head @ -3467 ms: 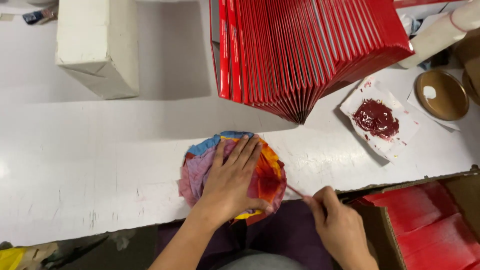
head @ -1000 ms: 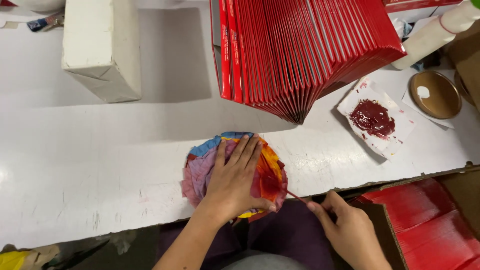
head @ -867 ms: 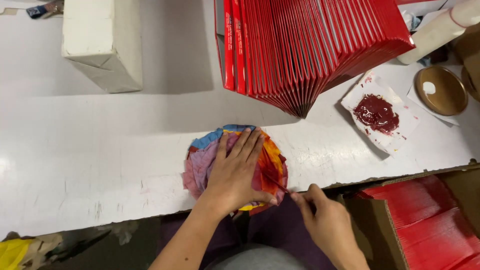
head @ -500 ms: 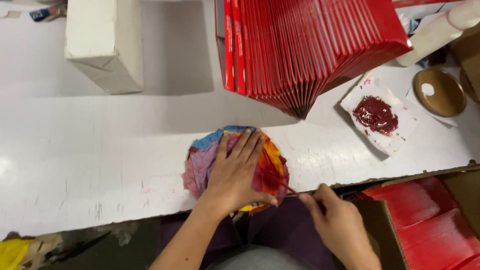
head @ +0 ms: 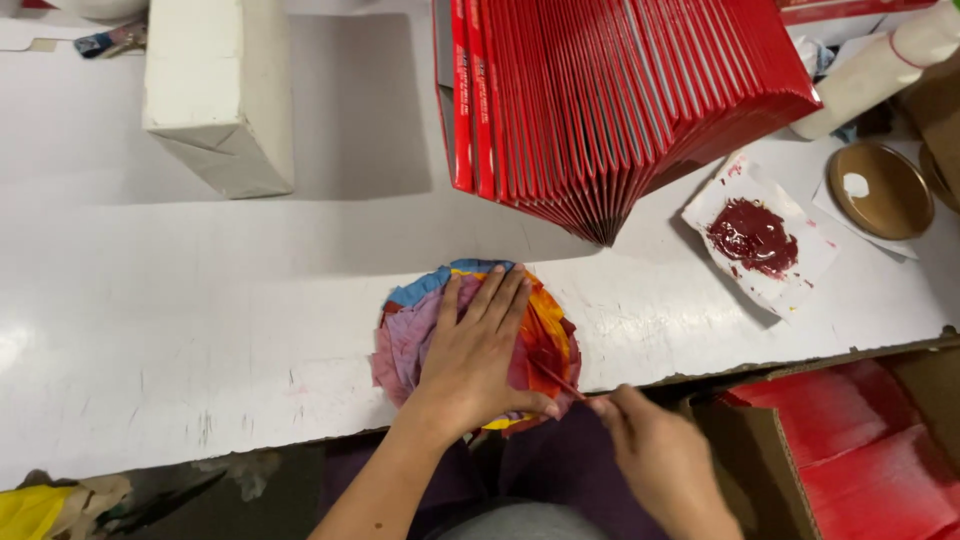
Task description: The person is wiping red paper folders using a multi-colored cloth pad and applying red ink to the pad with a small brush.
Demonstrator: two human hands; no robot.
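My left hand [head: 480,350] lies flat, fingers spread, on a round fanned stack of coloured paper sheets [head: 405,335] in blue, pink, orange and yellow near the front edge of the white table [head: 200,300]. My right hand [head: 650,455] pinches a thin stick [head: 557,378]. Its tip rests on the orange-red sheet beside my left thumb. Part of the stack is hidden under my left hand.
A fanned row of red folded cards [head: 620,90] stands behind the stack. To the right lie a white paper with dark red paste [head: 755,235] and a brown round lid [head: 880,190]. A white box [head: 220,90] stands at back left. An open cardboard box with red sheets [head: 860,450] sits at front right.
My right hand has shifted back and forth beside the stack with the stick, and now its tip lies on the orange sheet. My left hand stays pressed on the stack.
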